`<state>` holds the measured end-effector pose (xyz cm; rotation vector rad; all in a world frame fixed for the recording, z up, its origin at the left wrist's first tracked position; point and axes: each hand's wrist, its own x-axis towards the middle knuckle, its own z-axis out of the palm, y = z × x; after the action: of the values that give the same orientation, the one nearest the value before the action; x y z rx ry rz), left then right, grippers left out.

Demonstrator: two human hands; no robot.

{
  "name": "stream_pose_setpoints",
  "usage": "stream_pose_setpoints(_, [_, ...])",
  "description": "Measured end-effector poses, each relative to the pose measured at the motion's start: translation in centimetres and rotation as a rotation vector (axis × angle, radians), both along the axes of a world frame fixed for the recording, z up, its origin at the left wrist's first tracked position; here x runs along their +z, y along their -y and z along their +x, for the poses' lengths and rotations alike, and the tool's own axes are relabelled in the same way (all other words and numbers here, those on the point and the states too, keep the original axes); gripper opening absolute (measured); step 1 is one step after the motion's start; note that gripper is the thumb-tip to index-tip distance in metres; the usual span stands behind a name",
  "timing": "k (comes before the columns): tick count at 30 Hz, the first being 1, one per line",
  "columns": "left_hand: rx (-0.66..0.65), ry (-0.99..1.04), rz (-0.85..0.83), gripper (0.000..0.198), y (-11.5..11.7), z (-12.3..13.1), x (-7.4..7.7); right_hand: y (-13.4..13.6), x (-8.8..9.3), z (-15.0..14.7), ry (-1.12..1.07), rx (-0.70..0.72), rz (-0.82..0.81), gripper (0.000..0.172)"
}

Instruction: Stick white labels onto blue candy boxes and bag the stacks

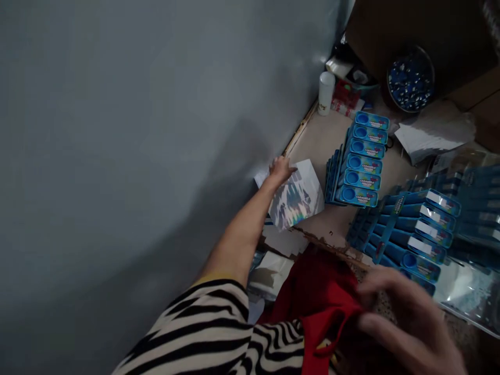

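My left hand (280, 171) reaches out to the table's edge by the wall, its fingers curled at the top of a shiny silvery sheet (299, 200). Whether the fingers grip the sheet is hard to make out. At the lower right, close to the camera, my right hand (410, 317) is blurred, with thumb and fingers apart and nothing between them. To the right of the sheet stands a stack of blue printed packs (361, 164). More long blue packs (410, 229) lie fanned out nearer my right hand.
A grey wall (117, 130) fills the left. At the back are a white cylinder (325, 94), red packets (346, 96) and a round container of blue pieces (411, 80). A silvery bag (433, 130) lies right. Red cloth (320, 291) hangs below the table edge.
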<state>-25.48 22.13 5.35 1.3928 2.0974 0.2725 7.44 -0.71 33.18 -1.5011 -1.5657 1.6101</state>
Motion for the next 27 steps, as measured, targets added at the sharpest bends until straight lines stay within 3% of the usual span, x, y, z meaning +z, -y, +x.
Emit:
stream_pose_setpoints(3, [-0.045,0.074,-0.078,0.018,-1.8,-0.5,-1.1,-1.2,-4.4,-4.0,0.003,0.104,-0.029,0.012])
stream_pose_setpoints(5, [-0.089,0.095,-0.038,0.019,-1.1,-1.4,0.0,-2.2,-7.8,-5.5,0.053,0.071,0.069,0.015])
stream_pose_setpoints(8, [-0.242,0.13,0.083,0.023,1.3,-2.9,4.1,-4.3,-11.6,-8.1,0.105,0.065,0.385,0.023])
stream_pose_setpoints(11, [-0.384,0.174,0.148,0.025,4.3,-3.5,9.3,-7.7,-13.1,-12.0,0.276,0.077,0.697,0.037])
stream_pose_setpoints(14, [-0.44,0.195,0.169,0.027,6.8,-3.3,13.4,-11.0,-13.6,-15.3,0.524,0.101,0.818,0.046])
stream_pose_setpoints(16, [-0.439,0.223,0.188,0.027,8.0,-3.1,14.9,-12.2,-14.1,-16.6,0.625,0.139,0.84,0.047])
stream_pose_setpoints(19, [-0.371,0.277,0.199,0.025,8.9,-2.9,15.4,-12.1,-15.4,-17.2,0.68,0.225,0.876,0.045])
stream_pose_setpoints(23, [-0.262,0.453,0.073,0.023,9.5,-3.3,14.3,-9.9,-16.9,-16.5,0.696,0.284,0.93,0.049])
stream_pose_setpoints(27, [-0.247,0.53,-0.018,0.023,10.1,-3.7,13.6,-8.1,-16.9,-15.2,0.68,0.306,0.955,0.042])
